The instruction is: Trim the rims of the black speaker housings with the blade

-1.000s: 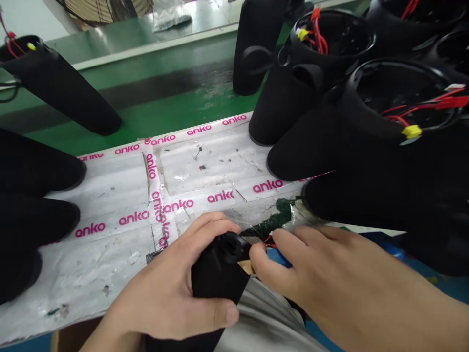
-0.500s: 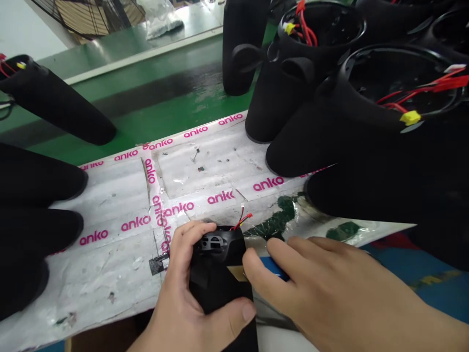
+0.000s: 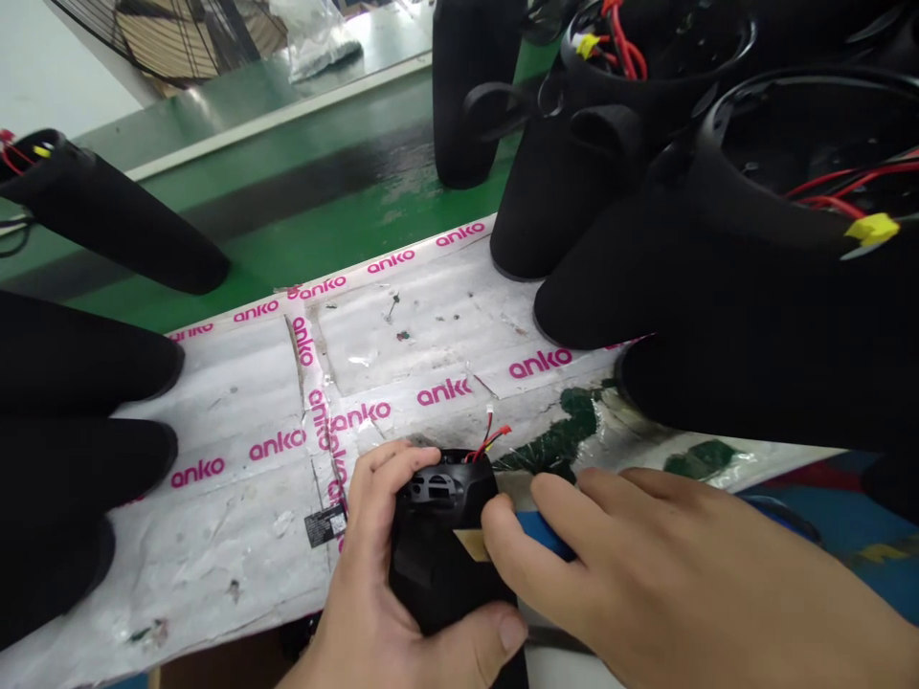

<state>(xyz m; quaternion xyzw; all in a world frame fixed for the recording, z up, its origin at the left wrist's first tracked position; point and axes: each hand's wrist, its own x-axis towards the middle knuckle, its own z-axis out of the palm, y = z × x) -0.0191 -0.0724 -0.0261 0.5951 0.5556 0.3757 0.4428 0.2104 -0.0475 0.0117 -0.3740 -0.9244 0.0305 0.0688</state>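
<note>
We judge the step in hand to be close work at the upper end of one black tube (image 3: pixel 452 582), which sits low in the middle, at the near edge of the white sheet (image 3: pixel 244 373) on the green desk (image 3: pixel 345 234). A move from here would call for a steady tube and for care around the wires (image 3: pixel 488 444) that stick up from its top, next to the moulded ports (image 3: pixel 435 486).

Our left hand (image 3: pixel 392 584) grasps the tube: the fingers curl round its far left side and reach the rim, and the thumb lies across the near side, so the grip is spread only as wide as the body needs. Our right hand (image 3: pixel 624 565) pinches a blue tool (image 3: pixel 544 534) between thumb and forefinger, the other fingers bent and partly hidden. A tan strip (image 3: pixel 471 544) shows between that thumb and the tube; it may be part of the tool, but we cannot tell, nor whether it presses on the tube.

A black label (image 3: pixel 326 525) lies left of our left hand. More tubes stand to the right (image 3: pixel 747 325) and left (image 3: pixel 78 354), well apart from our work.
</note>
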